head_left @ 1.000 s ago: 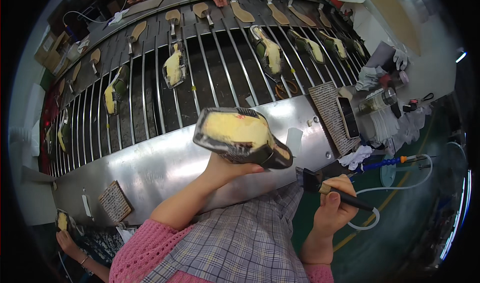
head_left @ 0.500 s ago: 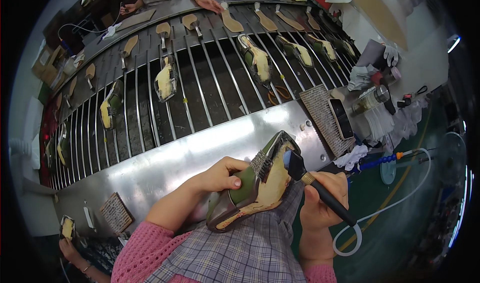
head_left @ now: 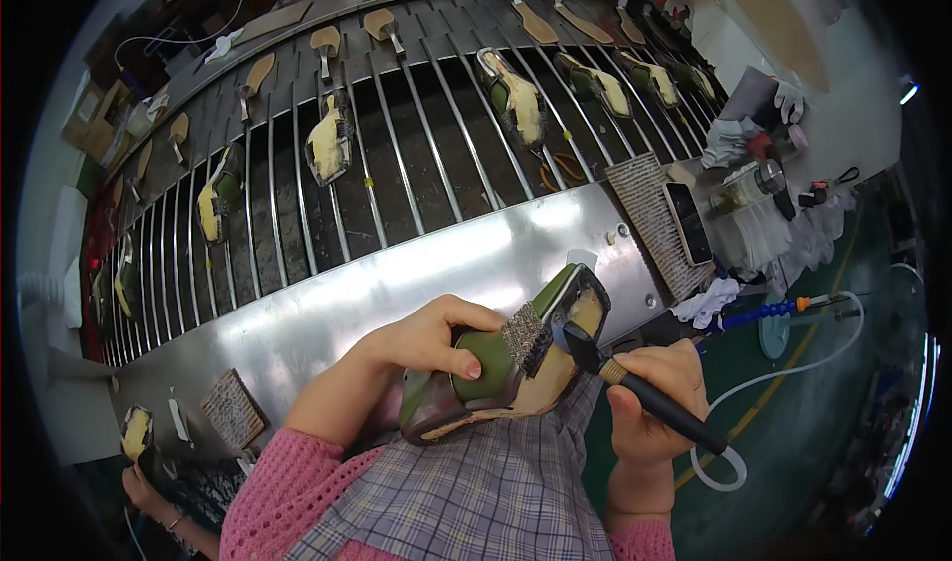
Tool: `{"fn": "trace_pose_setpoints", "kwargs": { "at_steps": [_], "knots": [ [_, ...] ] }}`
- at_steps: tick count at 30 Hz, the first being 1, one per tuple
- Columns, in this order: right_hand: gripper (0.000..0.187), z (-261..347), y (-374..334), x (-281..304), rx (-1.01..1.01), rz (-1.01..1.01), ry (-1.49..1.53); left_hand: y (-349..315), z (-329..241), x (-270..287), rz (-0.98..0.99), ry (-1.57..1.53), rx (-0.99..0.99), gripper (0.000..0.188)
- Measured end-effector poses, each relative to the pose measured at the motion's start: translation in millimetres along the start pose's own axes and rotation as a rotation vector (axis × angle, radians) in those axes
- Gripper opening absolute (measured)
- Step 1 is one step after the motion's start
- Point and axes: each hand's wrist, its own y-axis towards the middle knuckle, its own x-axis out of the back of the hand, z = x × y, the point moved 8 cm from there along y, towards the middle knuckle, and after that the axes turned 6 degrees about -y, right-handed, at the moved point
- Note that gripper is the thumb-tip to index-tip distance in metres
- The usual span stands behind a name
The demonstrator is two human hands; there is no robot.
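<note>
My left hand [head_left: 446,341] grips a green shoe [head_left: 483,365], its pale underside turned towards my right and a glittery silver band across it. The thumb presses on the green upper. In my right hand [head_left: 656,402] is a black-handled brush [head_left: 654,399], a white tube [head_left: 722,484] looping from its lower end. The brush head [head_left: 580,343] touches the underside near the toe; the exact contact is partly hidden by the brush itself. Both hands are above my checked apron [head_left: 436,497], in front of the metal ledge.
Beyond the metal ledge [head_left: 397,283], a rack of rods carries several shoes with yellowish undersides [head_left: 327,144] and several tan insoles [head_left: 380,23]. A phone [head_left: 687,224] lies on a rough pad at right, near a glass jar [head_left: 744,189]. Another person's hand [head_left: 139,482] holds a shoe at lower left.
The shoe has tilted in my left hand, and the brush has shifted on its underside towards the band. At the far side, a co-worker's hand has withdrawn and the insole it touched is gone.
</note>
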Motion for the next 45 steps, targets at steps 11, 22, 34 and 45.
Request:
{"fn": "trace_pose_setpoints", "kwargs": {
  "at_steps": [11, 22, 34, 45],
  "knots": [
    [0.030, -1.7, 1.9, -1.7, 0.014, 0.051, 0.054, 7.8, 4.5, 0.3, 0.012, 0.038, 0.029, 0.049],
    [0.035, -4.5, -1.3, -0.7, 0.007, 0.044, 0.058, 10.8, -3.0, -3.7, -0.017, 0.045, 0.058, 0.049],
    [0.033, -4.6, -5.4, -0.2, 0.001, 0.096, 0.030, 14.9, -4.7, -2.2, -0.007, 0.074, 0.062, 0.048],
    [0.035, 15.7, -31.1, -10.3, 0.081, 0.143, -0.210, 26.7, -11.5, 1.1, -0.127, -0.084, -0.033, 0.046]
  ]
}}
